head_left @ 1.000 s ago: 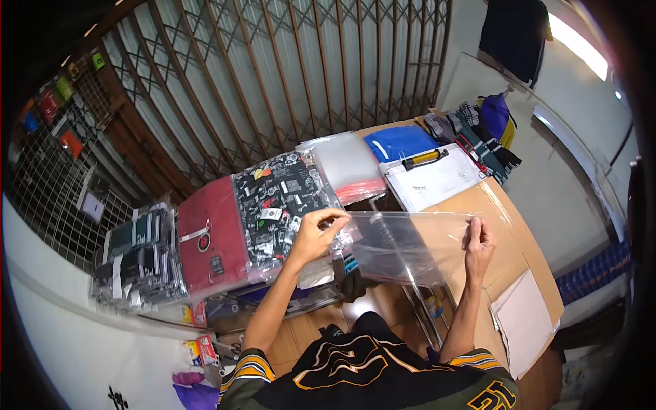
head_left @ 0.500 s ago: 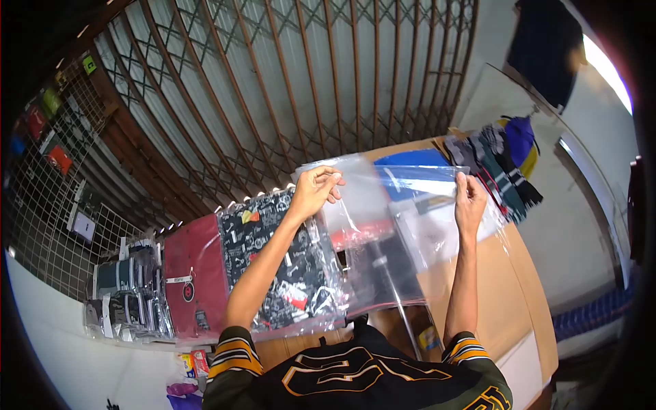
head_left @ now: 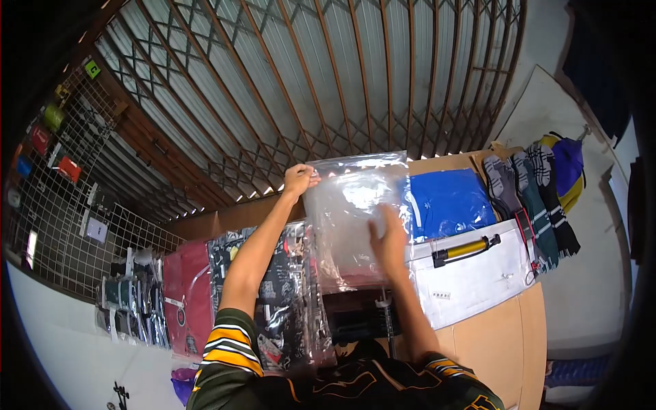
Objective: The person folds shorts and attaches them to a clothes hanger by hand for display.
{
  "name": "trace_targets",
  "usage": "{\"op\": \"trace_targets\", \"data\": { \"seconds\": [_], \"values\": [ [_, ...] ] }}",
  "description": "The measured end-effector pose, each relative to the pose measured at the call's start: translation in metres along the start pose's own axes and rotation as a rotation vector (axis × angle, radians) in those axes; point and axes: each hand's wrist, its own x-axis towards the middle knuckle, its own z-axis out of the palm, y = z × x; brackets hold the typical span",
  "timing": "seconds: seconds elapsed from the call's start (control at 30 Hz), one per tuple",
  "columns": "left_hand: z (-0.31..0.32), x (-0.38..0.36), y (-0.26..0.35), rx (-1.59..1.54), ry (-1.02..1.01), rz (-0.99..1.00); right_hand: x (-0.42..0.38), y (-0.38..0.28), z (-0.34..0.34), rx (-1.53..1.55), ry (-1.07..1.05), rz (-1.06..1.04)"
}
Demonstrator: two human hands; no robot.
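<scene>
A large clear plastic bag [head_left: 342, 239] lies over a pale grey packed item, its glossy surface throwing back light. Thumb and fingers of my left hand [head_left: 301, 180] pinch the bag's upper left corner. Over the right half of the bag is my right hand [head_left: 391, 242], motion-blurred, with thumb apart and fingers stretched out. Left of the bag lies black patterned fabric [head_left: 277, 301] in clear wrapping. A blue packed garment [head_left: 451, 201] sits right beside the bag.
A yellow and black hand pump [head_left: 468, 251] rests on a white package [head_left: 471, 280]. Socks [head_left: 536, 198] lie at the right end, and a maroon packed garment [head_left: 184, 294] at the left. Behind the table stands a folding metal gate [head_left: 328, 82].
The clear bag has come down from between both raised hands onto the grey item. My right hand has let go of its corner and moved left and down. The view has shifted.
</scene>
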Motion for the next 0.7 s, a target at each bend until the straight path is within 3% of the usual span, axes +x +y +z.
{"op": "trace_targets", "data": {
  "seconds": [0.13,0.2,0.23,0.27,0.33,0.43,0.5,0.57,0.6,0.67,0.7],
  "values": [
    [-0.012,0.042,-0.050,0.032,0.077,-0.090,-0.057,0.019,0.042,-0.160,-0.182,0.082],
    [-0.022,0.072,-0.097,0.324,0.237,0.184,-0.068,0.027,0.047,-0.183,-0.271,0.156],
    [0.011,0.001,-0.014,0.573,0.225,0.076,-0.072,0.033,0.050,-0.173,-0.299,0.173],
    [0.015,-0.006,-0.024,0.574,0.225,0.070,-0.075,0.037,0.053,-0.163,-0.328,0.186],
    [0.020,-0.021,-0.031,0.983,-0.004,0.704,-0.079,0.047,0.056,-0.109,-0.319,0.208],
    [0.054,-0.106,-0.045,0.931,-0.424,0.499,-0.084,0.065,0.067,0.072,-0.260,0.247],
    [0.074,-0.163,-0.060,1.272,-0.742,0.104,-0.085,0.066,0.067,0.199,-0.216,0.264],
    [0.086,-0.214,-0.012,1.386,-0.900,-0.245,-0.075,0.056,0.057,0.353,-0.223,0.327],
    [0.085,-0.222,-0.033,1.382,-0.893,-0.246,-0.075,0.050,0.052,0.353,-0.229,0.321],
    [0.082,-0.227,-0.084,1.726,-0.734,-0.160,-0.073,0.040,0.041,0.234,-0.176,0.176],
    [0.088,-0.232,-0.075,1.858,-0.762,-0.116,-0.072,0.037,0.036,0.233,-0.172,0.170]
  ]
}}
